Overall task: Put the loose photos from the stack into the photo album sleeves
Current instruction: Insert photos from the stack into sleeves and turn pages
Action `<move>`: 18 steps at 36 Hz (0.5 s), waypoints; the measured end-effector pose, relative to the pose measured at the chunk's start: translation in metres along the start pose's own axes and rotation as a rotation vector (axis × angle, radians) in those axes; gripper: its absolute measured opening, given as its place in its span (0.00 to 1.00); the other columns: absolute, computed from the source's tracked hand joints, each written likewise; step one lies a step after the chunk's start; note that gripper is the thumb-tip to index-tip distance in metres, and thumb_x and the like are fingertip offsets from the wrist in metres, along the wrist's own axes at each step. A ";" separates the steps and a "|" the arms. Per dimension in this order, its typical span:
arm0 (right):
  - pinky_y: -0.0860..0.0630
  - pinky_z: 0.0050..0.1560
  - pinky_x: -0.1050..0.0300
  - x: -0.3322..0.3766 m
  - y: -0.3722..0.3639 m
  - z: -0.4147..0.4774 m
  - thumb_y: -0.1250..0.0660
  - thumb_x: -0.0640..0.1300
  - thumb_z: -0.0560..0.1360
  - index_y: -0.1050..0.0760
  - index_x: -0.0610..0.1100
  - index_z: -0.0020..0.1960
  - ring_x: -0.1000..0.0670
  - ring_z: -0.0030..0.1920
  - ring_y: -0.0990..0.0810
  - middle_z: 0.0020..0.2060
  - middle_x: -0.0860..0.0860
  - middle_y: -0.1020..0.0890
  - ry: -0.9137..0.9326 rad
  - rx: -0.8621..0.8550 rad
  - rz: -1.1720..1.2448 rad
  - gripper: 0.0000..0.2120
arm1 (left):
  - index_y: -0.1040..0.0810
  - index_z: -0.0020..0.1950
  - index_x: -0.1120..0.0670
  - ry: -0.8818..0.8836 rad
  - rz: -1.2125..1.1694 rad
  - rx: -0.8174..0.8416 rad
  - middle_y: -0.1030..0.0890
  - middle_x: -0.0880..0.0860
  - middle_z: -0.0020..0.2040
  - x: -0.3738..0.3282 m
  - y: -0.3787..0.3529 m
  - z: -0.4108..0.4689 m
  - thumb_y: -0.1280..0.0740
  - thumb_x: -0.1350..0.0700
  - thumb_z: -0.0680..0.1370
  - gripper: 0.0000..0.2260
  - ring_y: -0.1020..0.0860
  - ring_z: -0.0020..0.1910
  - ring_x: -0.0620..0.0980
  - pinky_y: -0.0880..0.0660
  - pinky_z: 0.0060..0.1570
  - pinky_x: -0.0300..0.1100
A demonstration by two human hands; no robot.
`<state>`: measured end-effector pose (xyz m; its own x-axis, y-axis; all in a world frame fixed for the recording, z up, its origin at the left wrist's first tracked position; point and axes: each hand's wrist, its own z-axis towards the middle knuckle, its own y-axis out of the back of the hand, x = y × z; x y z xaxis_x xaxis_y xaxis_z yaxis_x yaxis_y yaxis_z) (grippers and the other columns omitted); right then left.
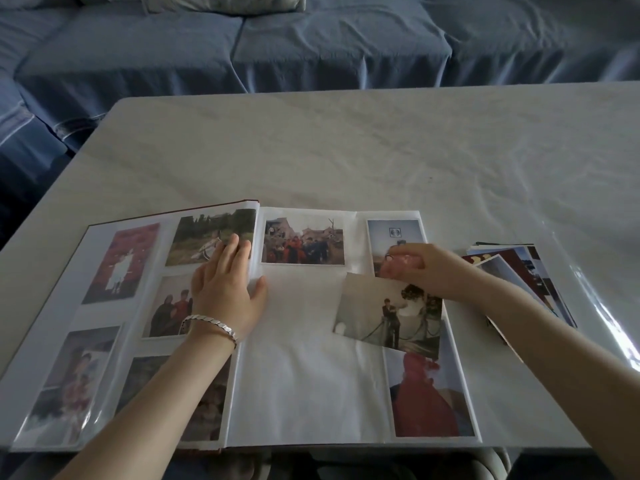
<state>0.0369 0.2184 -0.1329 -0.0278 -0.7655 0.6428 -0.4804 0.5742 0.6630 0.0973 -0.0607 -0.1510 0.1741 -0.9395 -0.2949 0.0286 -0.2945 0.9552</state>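
Photo (388,317) in grey tones is hanging tilted over the right page of the open album (304,382), its lower corner overlapping a sleeve already filled with a red picture (426,400). The right hand (412,268) is pinching it by the top edge with curled fingers, and the rest of the print is dangling free. The left hand (225,289), fingers straight and holding nothing, is pressing flat across the album's spine, with the thumb lying on the right page. White unfilled sleeves are lying just beside the photo, in that page's left column.

The likeliest trouble, I judge, is a corner catching on the plastic lip and bending, since the photo is coming in skewed and held at one edge only. The slot may also be lying shut with no finger lifting it, so the print could be sliding over the plastic rather than under it. A careless right forearm could be nudging the stack (519,271) of loose photos, fanned out near the edge of the table (346,150).

No brand, label or readable writing is showing on the album, the prints, the bracelet (211,323) or the blue sofa (311,39) beyond.
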 end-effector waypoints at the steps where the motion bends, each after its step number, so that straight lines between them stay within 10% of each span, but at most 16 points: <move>1: 0.28 0.42 0.66 -0.004 0.003 -0.005 0.34 0.56 0.73 0.27 0.48 0.65 0.54 0.46 0.23 0.54 0.50 0.21 -0.018 -0.012 0.006 0.22 | 0.44 0.76 0.53 0.001 0.001 -0.002 0.49 0.50 0.77 0.000 0.000 0.000 0.41 0.50 0.79 0.27 0.51 0.76 0.49 0.53 0.72 0.47; 7: 0.23 0.32 0.64 -0.028 0.005 -0.043 0.31 0.46 0.73 0.27 0.53 0.52 0.52 0.34 0.17 0.36 0.50 0.16 -0.202 0.105 0.320 0.10 | 0.44 0.76 0.53 0.010 -0.025 0.001 0.49 0.50 0.77 0.000 0.001 0.000 0.41 0.51 0.79 0.26 0.51 0.76 0.49 0.54 0.72 0.46; 18: 0.22 0.31 0.64 -0.035 -0.024 -0.073 0.33 0.28 0.70 0.23 0.39 0.46 0.50 0.33 0.16 0.35 0.44 0.15 -0.289 -0.198 0.914 0.08 | 0.43 0.76 0.53 0.016 -0.012 -0.001 0.48 0.50 0.77 -0.001 0.001 0.001 0.40 0.51 0.79 0.27 0.50 0.76 0.49 0.53 0.72 0.46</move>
<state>0.1136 0.2525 -0.1433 -0.5427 -0.0279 0.8394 -0.0119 0.9996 0.0255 0.0965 -0.0598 -0.1497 0.1894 -0.9330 -0.3060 0.0321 -0.3056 0.9516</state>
